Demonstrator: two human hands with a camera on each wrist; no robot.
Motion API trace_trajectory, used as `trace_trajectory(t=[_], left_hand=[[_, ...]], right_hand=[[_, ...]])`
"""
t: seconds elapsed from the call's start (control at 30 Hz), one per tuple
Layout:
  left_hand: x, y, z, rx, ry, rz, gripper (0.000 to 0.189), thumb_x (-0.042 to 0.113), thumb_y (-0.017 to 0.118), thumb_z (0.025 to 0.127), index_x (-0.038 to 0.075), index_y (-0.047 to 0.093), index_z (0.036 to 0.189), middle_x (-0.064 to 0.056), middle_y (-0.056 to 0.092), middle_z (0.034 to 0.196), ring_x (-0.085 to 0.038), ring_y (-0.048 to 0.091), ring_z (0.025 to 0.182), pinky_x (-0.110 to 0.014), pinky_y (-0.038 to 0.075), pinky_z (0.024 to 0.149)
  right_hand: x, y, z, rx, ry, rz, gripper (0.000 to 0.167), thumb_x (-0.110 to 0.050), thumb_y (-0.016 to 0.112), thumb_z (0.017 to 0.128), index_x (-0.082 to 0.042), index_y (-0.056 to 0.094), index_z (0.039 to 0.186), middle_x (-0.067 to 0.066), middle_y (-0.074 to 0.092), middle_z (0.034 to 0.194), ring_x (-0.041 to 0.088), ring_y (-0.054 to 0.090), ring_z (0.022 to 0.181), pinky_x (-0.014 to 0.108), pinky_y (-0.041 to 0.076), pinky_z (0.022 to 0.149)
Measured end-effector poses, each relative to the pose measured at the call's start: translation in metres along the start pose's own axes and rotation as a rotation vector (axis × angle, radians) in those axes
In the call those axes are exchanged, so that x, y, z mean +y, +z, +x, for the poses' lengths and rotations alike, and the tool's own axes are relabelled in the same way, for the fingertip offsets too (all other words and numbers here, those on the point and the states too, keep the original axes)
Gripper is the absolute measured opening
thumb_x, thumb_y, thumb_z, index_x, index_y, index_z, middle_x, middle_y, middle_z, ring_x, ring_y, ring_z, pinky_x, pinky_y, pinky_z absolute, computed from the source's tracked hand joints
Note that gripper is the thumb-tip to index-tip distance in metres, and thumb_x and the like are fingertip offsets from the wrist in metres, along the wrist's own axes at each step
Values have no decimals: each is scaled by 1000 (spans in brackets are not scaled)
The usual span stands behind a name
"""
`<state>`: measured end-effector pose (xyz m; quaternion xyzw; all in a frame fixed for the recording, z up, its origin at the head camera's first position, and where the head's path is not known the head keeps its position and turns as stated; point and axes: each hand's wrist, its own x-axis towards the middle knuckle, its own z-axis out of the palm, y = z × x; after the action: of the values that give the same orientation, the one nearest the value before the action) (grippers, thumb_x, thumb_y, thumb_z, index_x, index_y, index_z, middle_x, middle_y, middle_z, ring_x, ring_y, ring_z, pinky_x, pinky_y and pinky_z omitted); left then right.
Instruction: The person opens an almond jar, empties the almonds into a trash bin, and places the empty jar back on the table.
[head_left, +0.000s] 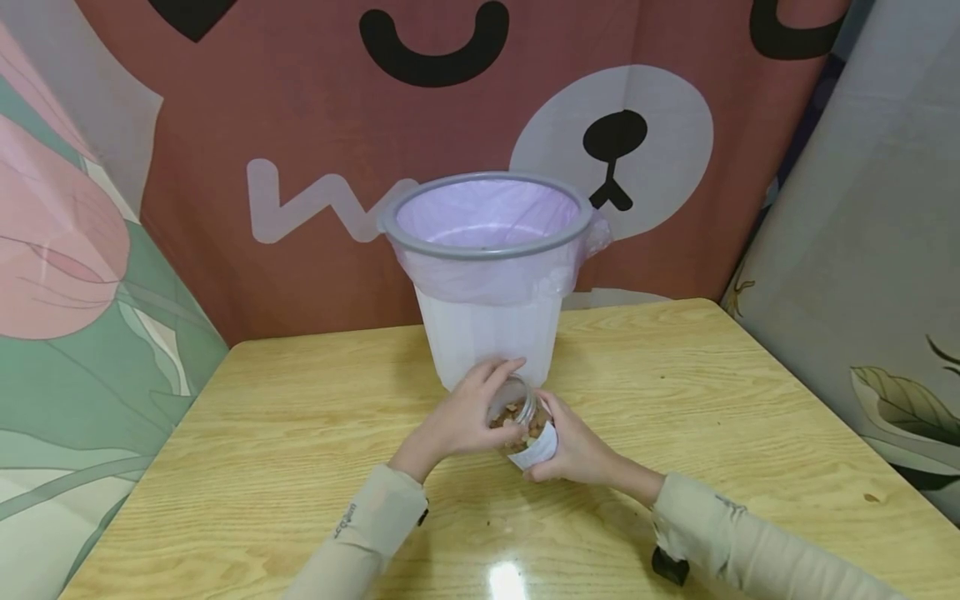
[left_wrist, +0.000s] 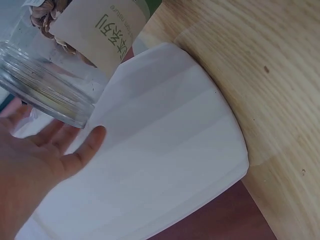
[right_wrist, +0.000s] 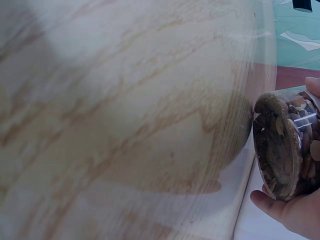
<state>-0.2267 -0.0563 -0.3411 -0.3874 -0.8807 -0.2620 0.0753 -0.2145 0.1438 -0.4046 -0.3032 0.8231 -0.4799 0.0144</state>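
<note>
A clear jar (head_left: 534,448) with a pale label is held tilted over the table, its mouth toward the left hand. Brown nut-like pieces (right_wrist: 311,150) lie inside it, packed near its base in the right wrist view. My right hand (head_left: 576,446) grips the jar around its side. Fingers of my left hand (head_left: 463,415) spread about the jar's rim (left_wrist: 47,90); in the left wrist view the thumb stands apart from the glass. Just behind both hands is a white bin (head_left: 487,329).
The bin has a grey rim ring (head_left: 487,252) and a thin purple liner bag (head_left: 487,208). It stands on a wooden table (head_left: 315,400) against a red patterned cloth (head_left: 315,100). More printed cloth hangs at left and right.
</note>
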Motion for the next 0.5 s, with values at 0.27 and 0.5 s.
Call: trace_trajectory(t=[0.27, 0.5], left_hand=[[1, -1, 0, -52, 42, -35, 82, 36, 61, 67, 15, 28, 140, -12, 31, 136, -27, 29, 125, -50, 31, 93], [1, -2, 0, -43, 20, -3, 78, 37, 61, 69, 11, 33, 137, -15, 35, 132, -29, 33, 122, -49, 34, 92]], right_hand=[[0, 0, -1, 4, 5, 10, 101, -14, 81, 59, -8, 19, 138, 6, 43, 119, 16, 52, 91, 31, 45, 76], [0, 0, 0, 10, -7, -15, 100, -14, 81, 58, -8, 20, 137, 6, 42, 120, 15, 51, 93, 31, 45, 77]])
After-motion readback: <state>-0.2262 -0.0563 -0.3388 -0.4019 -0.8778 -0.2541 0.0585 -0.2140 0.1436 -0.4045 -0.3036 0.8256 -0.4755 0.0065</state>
